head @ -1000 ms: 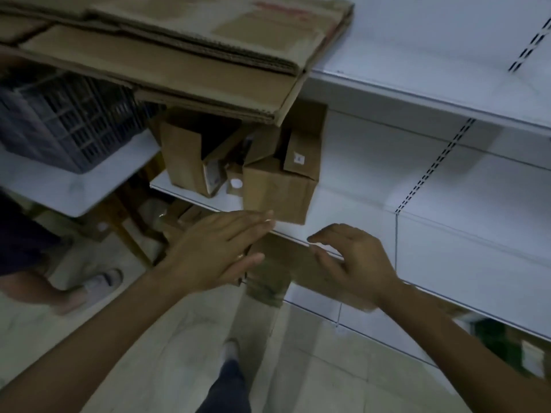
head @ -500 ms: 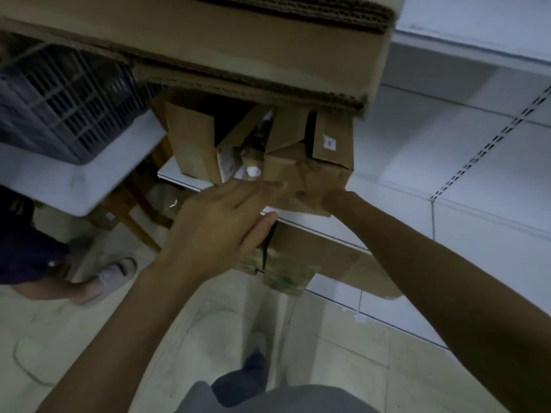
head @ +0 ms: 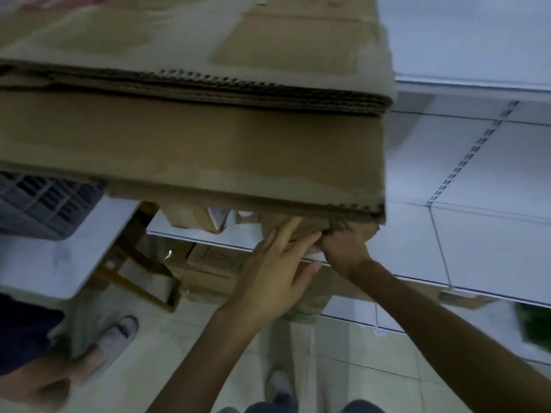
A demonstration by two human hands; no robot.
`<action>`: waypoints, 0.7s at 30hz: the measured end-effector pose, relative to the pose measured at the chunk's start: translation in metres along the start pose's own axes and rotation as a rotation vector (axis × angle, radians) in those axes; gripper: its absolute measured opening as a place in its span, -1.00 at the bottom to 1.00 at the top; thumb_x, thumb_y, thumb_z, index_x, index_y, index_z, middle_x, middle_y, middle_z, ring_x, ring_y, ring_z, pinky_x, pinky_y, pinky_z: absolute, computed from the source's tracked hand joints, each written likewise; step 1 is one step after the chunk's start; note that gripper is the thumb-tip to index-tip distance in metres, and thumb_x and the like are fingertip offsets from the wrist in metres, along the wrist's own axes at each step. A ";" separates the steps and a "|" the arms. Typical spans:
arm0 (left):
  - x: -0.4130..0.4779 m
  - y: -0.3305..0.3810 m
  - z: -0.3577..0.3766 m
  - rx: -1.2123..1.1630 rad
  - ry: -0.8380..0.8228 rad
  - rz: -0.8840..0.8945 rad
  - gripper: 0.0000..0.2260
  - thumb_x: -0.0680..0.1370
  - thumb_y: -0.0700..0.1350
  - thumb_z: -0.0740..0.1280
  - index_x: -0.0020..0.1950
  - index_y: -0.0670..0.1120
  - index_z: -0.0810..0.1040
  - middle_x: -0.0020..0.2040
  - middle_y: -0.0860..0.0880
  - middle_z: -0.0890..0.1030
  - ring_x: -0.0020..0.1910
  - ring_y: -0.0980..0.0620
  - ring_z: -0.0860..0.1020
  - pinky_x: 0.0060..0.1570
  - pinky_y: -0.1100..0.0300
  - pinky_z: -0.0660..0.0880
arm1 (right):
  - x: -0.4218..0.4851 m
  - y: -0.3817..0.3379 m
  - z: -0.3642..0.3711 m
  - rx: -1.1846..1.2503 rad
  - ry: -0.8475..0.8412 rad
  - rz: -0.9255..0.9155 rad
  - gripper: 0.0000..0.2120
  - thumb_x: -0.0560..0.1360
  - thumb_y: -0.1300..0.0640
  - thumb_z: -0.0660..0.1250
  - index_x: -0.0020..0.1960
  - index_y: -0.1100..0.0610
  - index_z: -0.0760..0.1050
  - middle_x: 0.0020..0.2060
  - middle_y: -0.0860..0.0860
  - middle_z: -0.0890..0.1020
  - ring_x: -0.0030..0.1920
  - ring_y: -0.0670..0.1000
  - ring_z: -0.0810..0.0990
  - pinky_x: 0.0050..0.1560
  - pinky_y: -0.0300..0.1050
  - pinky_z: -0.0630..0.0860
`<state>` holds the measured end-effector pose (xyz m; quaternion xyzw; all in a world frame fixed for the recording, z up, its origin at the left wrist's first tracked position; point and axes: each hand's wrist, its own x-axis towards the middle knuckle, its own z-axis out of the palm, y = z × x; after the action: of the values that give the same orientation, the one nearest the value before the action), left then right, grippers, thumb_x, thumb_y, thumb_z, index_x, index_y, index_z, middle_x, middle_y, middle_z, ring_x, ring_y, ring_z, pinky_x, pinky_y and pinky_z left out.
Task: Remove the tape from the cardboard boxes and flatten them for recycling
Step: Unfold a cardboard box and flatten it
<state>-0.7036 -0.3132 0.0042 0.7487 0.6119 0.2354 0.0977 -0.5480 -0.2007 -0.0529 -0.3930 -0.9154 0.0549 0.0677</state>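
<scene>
Several flattened cardboard sheets stacked just above right hand, which grips an unflattened small cardboard box; left hand flat-fingered against it, more boxes below left hand, so tape removal and flattening look pending.

The picture I get is dim and bluish-grey. Light seems to fall from above, since the top of the flattened cardboard stack is paler than its front face. Deep shadow lies under its overhang, and there I cannot make out the fingers of the right hand. The left hand is soft with motion blur. The white shelf panels are the brightest area. Toward the edges things smear: the foot at lower left and the green patch at right. Straight shelf lines bow under the wide lens.
</scene>
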 end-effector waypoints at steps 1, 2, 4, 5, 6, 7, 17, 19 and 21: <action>0.004 0.003 0.012 -0.046 -0.011 -0.004 -0.54 0.60 0.10 0.22 0.49 0.10 0.26 0.51 -0.01 0.19 0.44 -0.02 0.24 0.32 0.00 0.36 | -0.016 0.005 -0.001 -0.019 0.066 0.025 -0.74 0.03 0.34 0.59 -0.37 0.13 0.60 -0.46 0.08 0.61 -0.44 0.11 0.59 -0.30 -0.13 0.55; 0.007 0.008 0.024 -0.089 -0.020 -0.016 -0.50 0.59 0.14 0.21 0.50 0.13 0.20 0.54 0.01 0.11 0.47 -0.02 0.16 0.37 0.00 0.31 | -0.033 0.016 -0.005 -0.022 0.166 0.082 -0.75 0.09 0.32 0.60 -0.33 0.12 0.60 -0.44 0.06 0.61 -0.43 0.12 0.58 -0.27 -0.08 0.56; 0.015 0.022 0.049 -0.163 -0.019 -0.090 -0.41 0.54 0.26 0.15 0.53 0.14 0.13 0.57 0.04 0.01 0.51 -0.02 0.08 0.41 -0.05 0.23 | -0.080 0.037 -0.021 0.108 0.290 0.178 -0.84 0.28 0.26 0.53 -0.25 0.10 0.57 -0.39 -0.03 0.58 -0.40 0.06 0.53 -0.19 -0.10 0.55; 0.019 0.031 0.060 -0.192 0.003 -0.137 -0.37 0.51 0.30 0.13 0.54 0.12 0.12 0.58 0.02 0.00 0.53 -0.03 0.06 0.42 -0.09 0.21 | -0.100 0.046 -0.032 0.289 0.328 0.243 -0.88 0.39 0.21 0.46 -0.20 0.04 0.55 -0.34 -0.11 0.56 -0.37 -0.03 0.51 -0.19 -0.19 0.54; 0.024 0.041 0.071 -0.209 0.030 -0.165 -0.34 0.50 0.30 0.13 0.54 0.08 0.12 0.58 -0.01 0.00 0.54 -0.05 0.05 0.44 -0.13 0.18 | -0.119 0.052 -0.045 0.469 0.387 0.333 -0.85 0.49 0.15 0.38 -0.17 -0.08 0.52 -0.30 -0.23 0.55 -0.33 -0.14 0.51 -0.20 -0.33 0.48; 0.028 0.054 0.081 -0.205 0.054 -0.159 -0.32 0.50 0.30 0.16 0.54 0.03 0.13 0.58 -0.04 0.02 0.54 -0.07 0.05 0.45 -0.15 0.15 | -0.139 0.058 -0.055 0.653 0.440 0.410 -0.79 0.55 0.11 0.32 -0.18 -0.18 0.49 -0.31 -0.29 0.55 -0.31 -0.23 0.52 -0.24 -0.46 0.41; 0.037 0.241 0.161 -0.040 0.206 0.329 -0.44 0.58 0.21 0.11 0.51 -0.04 0.18 0.55 -0.18 0.10 0.53 -0.16 0.04 0.46 -0.20 0.02 | -0.324 0.134 -0.121 0.983 0.909 0.791 -0.78 0.59 0.05 0.24 -0.14 -0.03 0.62 -0.18 -0.08 0.67 -0.14 -0.13 0.61 -0.15 -0.30 0.52; 0.035 0.273 0.171 0.025 0.280 0.416 -0.46 0.58 0.19 0.14 0.49 -0.04 0.22 0.54 -0.17 0.14 0.52 -0.17 0.08 0.47 -0.15 -0.05 | -0.355 0.154 -0.130 1.048 0.970 0.842 -0.75 0.59 0.04 0.24 -0.18 -0.06 0.64 -0.21 -0.12 0.69 -0.17 -0.18 0.62 -0.19 -0.36 0.52; 0.032 0.304 0.179 -0.113 0.347 0.370 -0.39 0.55 0.17 0.23 0.49 -0.07 0.16 0.53 -0.15 0.10 0.52 -0.12 0.05 0.49 -0.10 -0.03 | -0.382 0.176 -0.138 1.171 1.034 0.911 -0.75 0.58 0.05 0.26 -0.21 -0.02 0.66 -0.24 -0.11 0.70 -0.18 -0.16 0.64 -0.18 -0.32 0.55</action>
<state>-0.3501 -0.3275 -0.0117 0.7898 0.4579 0.4078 -0.0119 -0.1394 -0.3518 0.0249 -0.5955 -0.3521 0.3501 0.6315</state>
